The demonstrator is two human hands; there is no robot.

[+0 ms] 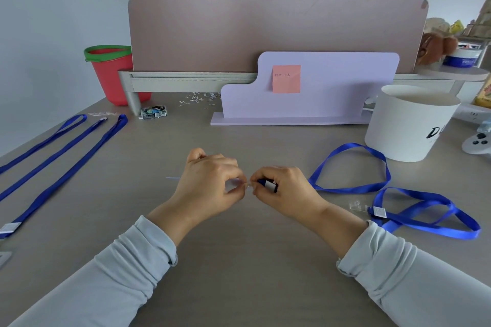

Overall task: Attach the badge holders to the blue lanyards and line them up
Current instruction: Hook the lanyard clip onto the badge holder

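The small clear plastic piece (pixel 243 182) pinched between the left hand (pixel 210 183) and right hand (pixel 281 186) is mostly covered by fingertips, so its shape cannot be told. The end of the loose blue ribbon lanyard (pixel 350 188) disappears inside the right hand's curled fingers. Three straight blue lanyards (pixel 63 156) run off the left edge. The writing on the pink sticky note (pixel 286 79) is too small to read. The white game controller (pixel 477 142) is cut by the right edge.

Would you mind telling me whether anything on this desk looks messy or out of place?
Small white scraps lie scattered on the desk near a crumpled wrapper. The lanyards on the right lie in loose loops, unlike the straight lanyards on the left.
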